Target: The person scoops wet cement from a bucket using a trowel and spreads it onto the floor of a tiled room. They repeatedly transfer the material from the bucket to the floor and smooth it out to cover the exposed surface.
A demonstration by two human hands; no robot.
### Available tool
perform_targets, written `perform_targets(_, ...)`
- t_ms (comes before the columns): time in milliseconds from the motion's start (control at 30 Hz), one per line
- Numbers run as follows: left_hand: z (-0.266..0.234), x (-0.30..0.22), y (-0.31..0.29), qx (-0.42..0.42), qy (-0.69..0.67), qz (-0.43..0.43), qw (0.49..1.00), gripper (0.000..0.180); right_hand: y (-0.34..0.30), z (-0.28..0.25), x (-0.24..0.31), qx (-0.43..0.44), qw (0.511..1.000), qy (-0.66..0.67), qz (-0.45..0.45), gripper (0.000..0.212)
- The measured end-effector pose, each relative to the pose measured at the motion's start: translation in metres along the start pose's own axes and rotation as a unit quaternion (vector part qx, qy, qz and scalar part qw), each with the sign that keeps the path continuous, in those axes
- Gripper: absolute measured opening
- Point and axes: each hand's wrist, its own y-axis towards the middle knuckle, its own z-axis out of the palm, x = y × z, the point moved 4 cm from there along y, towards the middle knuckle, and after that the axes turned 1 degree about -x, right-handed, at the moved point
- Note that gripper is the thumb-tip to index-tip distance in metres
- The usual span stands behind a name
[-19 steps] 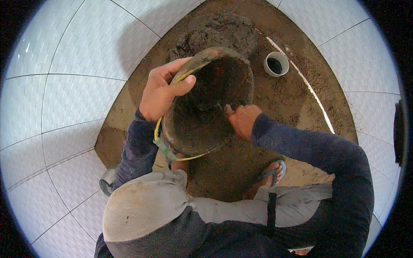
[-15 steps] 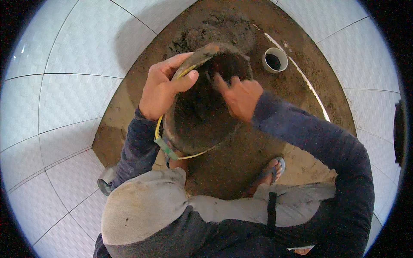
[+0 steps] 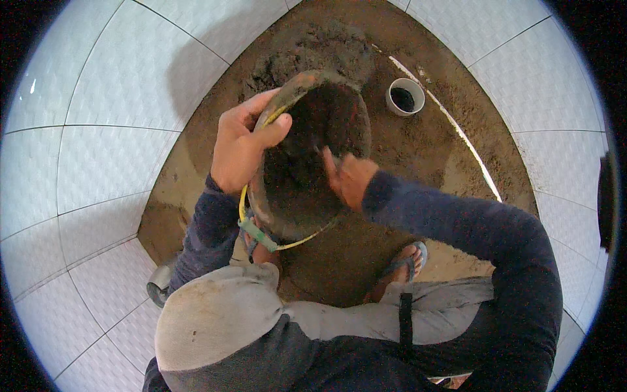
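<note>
A dirty, dark-lined bucket point(image 3: 300, 186) is tilted in front of me, its mouth facing up toward me. My left hand point(image 3: 243, 140) clasps its far left rim, thumb on the inside and fingers around the outside. A yellow wire handle with a green grip point(image 3: 258, 235) hangs along the near left rim. Over the right part of the bucket's mouth is my right hand point(image 3: 351, 178), its index finger stretched toward the dark inside and the other fingers curled. What those curled fingers hold, if anything, is blurred and hidden.
Wet grey mortar point(image 3: 313, 46) lies heaped beyond the bucket. To the right a small white pot point(image 3: 405, 97) with dark contents stands beside a white strip point(image 3: 450, 121) on the brown floor. White tiled walls point(image 3: 124, 72) close in both sides. A grey cylindrical object point(image 3: 160, 284) sits by my left forearm.
My right hand has moved down and a little left within the bucket's mouth. The left hand keeps its grip on the rim, and the view has shifted slightly.
</note>
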Motion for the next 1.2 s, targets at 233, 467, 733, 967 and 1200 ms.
perform_targets(233,0.029,0.006,-0.010,0.018,-0.006,0.023,1.000,0.042,0.007,-0.017,-0.022,-0.083,0.996,0.006,0.037,0.059)
perform_targets(467,0.028,0.016,-0.012,-0.015,0.081,0.118,0.990,0.043,-0.017,0.062,-0.007,0.044,0.954,0.297,0.000,0.051)
perform_targets(733,-0.044,0.012,-0.004,-0.053,-0.074,-0.020,0.996,0.040,-0.026,-0.005,0.021,0.295,0.523,0.799,0.044,0.054)
perform_targets(967,-0.096,0.040,-0.019,-0.084,-0.082,-0.038,0.992,0.046,-0.038,-0.096,-0.059,0.163,0.664,0.727,0.063,0.057)
perform_targets(1200,-0.092,0.042,-0.015,-0.072,-0.048,-0.051,0.995,0.051,0.008,-0.102,-0.177,-0.300,0.901,0.297,0.097,0.052)
